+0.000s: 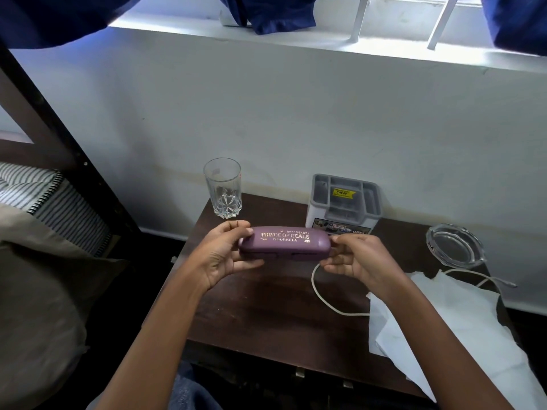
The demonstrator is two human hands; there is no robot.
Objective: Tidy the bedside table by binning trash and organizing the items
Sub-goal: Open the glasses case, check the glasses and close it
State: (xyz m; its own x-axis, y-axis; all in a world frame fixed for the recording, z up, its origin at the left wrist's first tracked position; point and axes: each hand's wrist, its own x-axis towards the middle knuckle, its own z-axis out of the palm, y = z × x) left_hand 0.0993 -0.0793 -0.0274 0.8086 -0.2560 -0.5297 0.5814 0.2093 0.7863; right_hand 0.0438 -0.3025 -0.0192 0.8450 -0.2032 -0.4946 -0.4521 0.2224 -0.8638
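Bedside table [266, 315]: dark wood top, lying directly beneath the spectacle case [284, 244], which is taken as the reference for all entries.

Spectacle case: purple, hard shell, closed, with its gold lettering turned upward. It is held level and clear of the table top. Its left end is gripped by the left hand [225, 258], thumb over and fingers curled under. Its right end is pinched by the right hand [355, 261]. The two-ended hold is judged to keep the case level while a place for it is chosen.

Drinking glass [223, 187]: cut base, apparently empty, upright, behind the case and to its left, near the wall.

Desk organiser [316, 213]: grey compartmented top, price sticker inside, no contents seen. It stands just behind the case's right end and is judged a likely home for small items.

Ashtray [432, 241]: clear glass, set to the right of the case, well apart.

Cable [318, 294]: white, looped below and to the right of the case, passing under the paper.

Paper [444, 315]: white, crumpled sheets, right of and nearer than the case, overhanging the table edge. These are judged to be the trash to be binned.

Room: a pale wall [296, 113] and bright sill [296, 37] are seen behind the case, with blue curtain [59, 16] above. A dark bed frame [44, 119] and striped pillow [44, 196] are seen to the left.
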